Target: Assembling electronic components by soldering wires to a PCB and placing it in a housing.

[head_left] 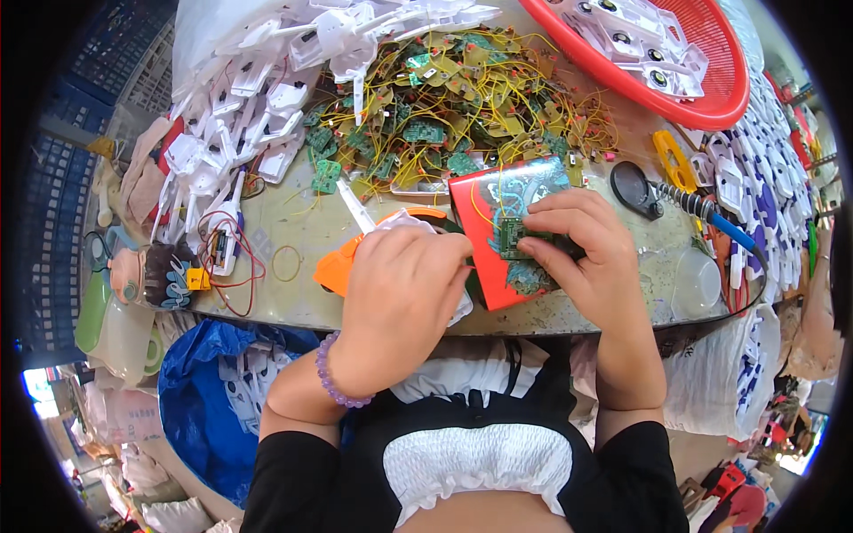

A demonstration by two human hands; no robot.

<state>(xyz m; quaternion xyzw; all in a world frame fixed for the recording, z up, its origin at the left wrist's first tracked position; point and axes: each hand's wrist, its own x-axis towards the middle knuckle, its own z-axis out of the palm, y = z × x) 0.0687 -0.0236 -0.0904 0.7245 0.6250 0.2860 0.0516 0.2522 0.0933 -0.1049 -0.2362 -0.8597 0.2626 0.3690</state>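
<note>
White-fronted clothing (480, 457) sits below the fingers. The right hand (591, 244) pinches a green circuit board (510, 238) between thumb and fingertips, edge hidden; the left hand (400, 289) curls over an orange part (334, 268), grip unclear.

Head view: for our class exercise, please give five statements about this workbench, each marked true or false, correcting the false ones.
1. The right hand holds a green circuit board. True.
2. The purple bracelet is on the right wrist. False: it is on the left wrist.
3. The red basket contains white parts. True.
4. The blue bag lies on the table. False: it is below the table's edge.
5. The tangled wires are mostly yellow. True.
</note>
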